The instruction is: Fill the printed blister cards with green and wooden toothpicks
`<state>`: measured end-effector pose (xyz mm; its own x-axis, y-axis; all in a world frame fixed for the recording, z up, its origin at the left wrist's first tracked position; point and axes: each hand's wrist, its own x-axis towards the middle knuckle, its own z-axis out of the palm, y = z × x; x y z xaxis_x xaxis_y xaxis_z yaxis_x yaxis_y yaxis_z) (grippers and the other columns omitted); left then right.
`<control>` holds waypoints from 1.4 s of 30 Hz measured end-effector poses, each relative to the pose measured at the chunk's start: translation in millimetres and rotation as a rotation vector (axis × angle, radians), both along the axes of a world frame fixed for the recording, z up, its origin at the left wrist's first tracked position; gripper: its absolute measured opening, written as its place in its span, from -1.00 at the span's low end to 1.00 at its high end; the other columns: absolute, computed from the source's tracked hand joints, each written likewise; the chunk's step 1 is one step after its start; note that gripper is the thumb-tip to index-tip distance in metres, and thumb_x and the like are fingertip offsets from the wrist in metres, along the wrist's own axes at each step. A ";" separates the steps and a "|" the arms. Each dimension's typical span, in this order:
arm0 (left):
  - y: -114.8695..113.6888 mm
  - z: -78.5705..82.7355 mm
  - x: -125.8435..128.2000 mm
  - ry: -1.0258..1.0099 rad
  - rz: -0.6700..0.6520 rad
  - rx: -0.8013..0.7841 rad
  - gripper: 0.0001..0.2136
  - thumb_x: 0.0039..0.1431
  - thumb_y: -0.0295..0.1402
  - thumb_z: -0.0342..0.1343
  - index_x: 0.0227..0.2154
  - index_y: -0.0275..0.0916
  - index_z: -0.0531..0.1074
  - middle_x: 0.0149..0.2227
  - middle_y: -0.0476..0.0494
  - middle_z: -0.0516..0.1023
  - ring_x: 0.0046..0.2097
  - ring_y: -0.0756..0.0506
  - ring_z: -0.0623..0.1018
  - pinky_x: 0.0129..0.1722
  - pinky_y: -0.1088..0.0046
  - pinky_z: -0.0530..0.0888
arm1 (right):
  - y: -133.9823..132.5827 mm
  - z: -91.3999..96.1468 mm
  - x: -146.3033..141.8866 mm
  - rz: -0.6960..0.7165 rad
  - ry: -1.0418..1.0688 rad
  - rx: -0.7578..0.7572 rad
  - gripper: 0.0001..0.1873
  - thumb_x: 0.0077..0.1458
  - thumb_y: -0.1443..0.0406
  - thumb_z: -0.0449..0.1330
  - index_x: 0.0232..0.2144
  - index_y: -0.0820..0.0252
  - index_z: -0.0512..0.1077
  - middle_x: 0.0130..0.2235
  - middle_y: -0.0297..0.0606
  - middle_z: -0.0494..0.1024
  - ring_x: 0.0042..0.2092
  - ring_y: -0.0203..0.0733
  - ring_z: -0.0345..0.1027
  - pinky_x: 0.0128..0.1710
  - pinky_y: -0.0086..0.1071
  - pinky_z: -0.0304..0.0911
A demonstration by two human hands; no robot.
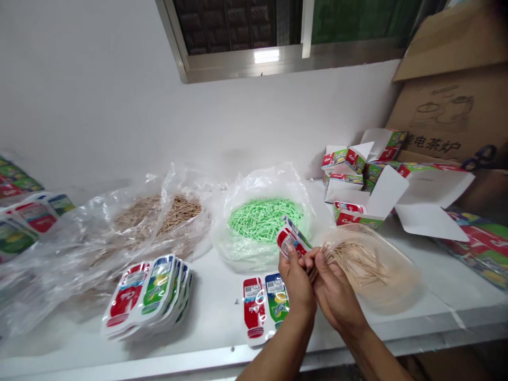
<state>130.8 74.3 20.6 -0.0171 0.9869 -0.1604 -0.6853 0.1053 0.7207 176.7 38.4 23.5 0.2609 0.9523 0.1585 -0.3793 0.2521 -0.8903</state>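
Note:
My left hand [297, 278] is closed around a small red and blue printed packet [289, 241], which is tilted up and bent in the grip. Pressed against it, my right hand [335, 288] pinches a bunch of wooden toothpicks [326, 254] whose ends poke out by the fingers; the packet's mouth is hidden. Just right of the hands, a translucent plastic tub [400, 270] holds loose wooden toothpicks [361, 262]. Below my left wrist lies a flat red and blue-green packet card [254, 312], partly covered by the forearm.
A stack of printed packets [145, 296] sits left of centre. Behind are a clear bag of green sticks [264, 219] and a bag of brown sticks [178, 214]. Open printed boxes [357, 209], a large carton [444, 116] and dark-handled scissors [480, 157] crowd the right.

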 end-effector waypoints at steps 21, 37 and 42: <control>-41.2 -1.8 -133.3 0.611 -0.210 0.133 -0.64 0.04 -0.07 0.15 -0.60 -0.31 0.49 -0.64 0.01 0.29 -0.60 0.07 0.19 -0.63 0.56 0.14 | -1.2 69.3 29.2 0.516 -1.700 0.164 -0.82 0.25 0.23 -0.06 -0.38 0.07 0.26 -0.45 -0.34 0.46 -0.46 -0.21 0.30 -0.49 -0.38 0.00; -60.5 -7.2 -144.4 0.927 -0.089 0.419 -0.92 0.14 -0.34 0.10 -0.37 -0.24 0.43 -0.38 -0.06 0.45 -0.32 -0.04 0.41 -0.33 0.47 0.36 | -6.5 104.3 -1.7 0.757 -1.874 0.090 -0.81 0.25 0.26 -0.10 -0.31 0.13 0.29 -0.39 -0.21 0.53 -0.39 -0.11 0.41 -0.50 -0.40 -0.02; -60.2 -7.6 -153.5 1.171 -0.004 0.765 -0.79 0.06 -0.55 0.00 -0.24 -0.22 0.39 -0.27 -0.15 0.45 -0.19 -0.15 0.40 -0.18 0.30 0.34 | -6.2 99.3 -7.3 0.755 -1.975 0.060 -0.79 0.19 0.32 -0.05 -0.16 0.20 0.31 -0.41 -0.13 0.55 -0.43 -0.05 0.42 -0.56 -0.39 -0.04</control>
<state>-22.7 14.1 13.0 0.2378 0.8226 0.5165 0.3468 -0.5686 0.7459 169.4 32.2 122.8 -0.5877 0.7524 -0.2974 0.8065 0.5740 -0.1415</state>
